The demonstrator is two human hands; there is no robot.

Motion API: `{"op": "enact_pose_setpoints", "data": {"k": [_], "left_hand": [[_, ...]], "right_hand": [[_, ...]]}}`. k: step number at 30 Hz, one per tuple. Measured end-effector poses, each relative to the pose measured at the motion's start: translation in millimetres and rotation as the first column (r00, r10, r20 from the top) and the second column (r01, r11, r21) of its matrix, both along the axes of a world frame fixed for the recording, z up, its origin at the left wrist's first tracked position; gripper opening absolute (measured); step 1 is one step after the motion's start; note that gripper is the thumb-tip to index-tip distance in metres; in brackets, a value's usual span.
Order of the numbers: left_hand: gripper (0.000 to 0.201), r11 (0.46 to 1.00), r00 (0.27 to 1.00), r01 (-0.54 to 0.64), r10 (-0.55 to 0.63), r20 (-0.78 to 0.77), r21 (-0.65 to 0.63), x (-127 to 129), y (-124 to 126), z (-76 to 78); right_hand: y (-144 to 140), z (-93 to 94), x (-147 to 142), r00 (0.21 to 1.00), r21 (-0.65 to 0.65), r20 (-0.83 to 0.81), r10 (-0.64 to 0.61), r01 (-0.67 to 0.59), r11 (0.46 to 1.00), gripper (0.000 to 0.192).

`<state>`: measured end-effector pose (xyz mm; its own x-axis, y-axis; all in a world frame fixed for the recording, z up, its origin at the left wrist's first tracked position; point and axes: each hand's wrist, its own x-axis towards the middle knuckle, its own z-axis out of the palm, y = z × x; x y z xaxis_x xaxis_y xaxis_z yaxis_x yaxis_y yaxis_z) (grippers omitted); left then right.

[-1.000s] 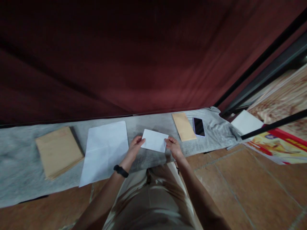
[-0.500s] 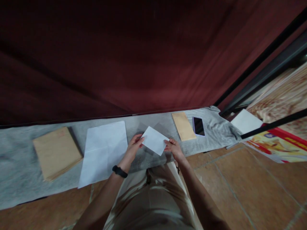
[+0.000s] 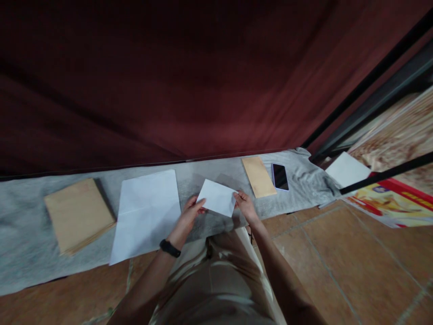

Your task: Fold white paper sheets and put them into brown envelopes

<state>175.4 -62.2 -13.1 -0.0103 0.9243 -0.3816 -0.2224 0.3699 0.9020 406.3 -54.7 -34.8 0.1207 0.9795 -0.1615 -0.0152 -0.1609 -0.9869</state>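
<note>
A small folded white paper (image 3: pixel 217 197) is held in the air between both my hands, just above a grey cloth (image 3: pixel 27 253) spread on the floor. My left hand (image 3: pixel 188 215), with a black band on the wrist, pinches the paper's left edge. My right hand (image 3: pixel 244 206) grips its right edge. The paper lies almost level, tipped slightly down to the right. A large white sheet (image 3: pixel 145 212) lies flat on the cloth just left of my left hand.
A stack of brown envelopes (image 3: pixel 78 215) sits at the cloth's left. A single brown envelope (image 3: pixel 259 177) and a dark phone (image 3: pixel 280 177) lie to the right. Farther right are a white sheet (image 3: pixel 347 170) and a colourful poster (image 3: pixel 392 203) on the tiled floor. A dark red curtain (image 3: pixel 189 81) hangs behind.
The folded paper was tilted up at its left corner half a second ago and is now turned back nearly level. My left fingers have slid under its left edge.
</note>
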Motion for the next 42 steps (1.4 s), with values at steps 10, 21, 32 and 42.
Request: {"op": "enact_pose_setpoints", "data": {"k": [10, 21, 32, 42], "left_hand": [[0.034, 1.000, 0.969, 0.023, -0.027, -0.246, -0.020, 9, 2, -9.9], [0.022, 0.988, 0.932, 0.108, -0.138, -0.334, -0.108, 12, -11, -16.0], [0.045, 0.742, 0.422, 0.573, 0.097, -0.901, 0.348, 41, -18, -14.4], [0.057, 0.672, 0.125, 0.719, 0.123, -0.985, 0.175, 54, -6, -33.6]], "right_hand": [[20, -4.7, 5, 0.956, 0.075, 0.285, -0.072, 0.053, 0.996, 0.037], [-35, -20.2, -32, 0.414, 0.180, 0.910, -0.021, -0.349, 0.919, 0.049], [-44, -17.2, -39, 0.291, 0.156, 0.955, -0.062, -0.311, 0.938, 0.053], [-33, -19.4, -27, 0.399, 0.152, 0.917, -0.016, -0.312, 0.938, 0.051]]}}
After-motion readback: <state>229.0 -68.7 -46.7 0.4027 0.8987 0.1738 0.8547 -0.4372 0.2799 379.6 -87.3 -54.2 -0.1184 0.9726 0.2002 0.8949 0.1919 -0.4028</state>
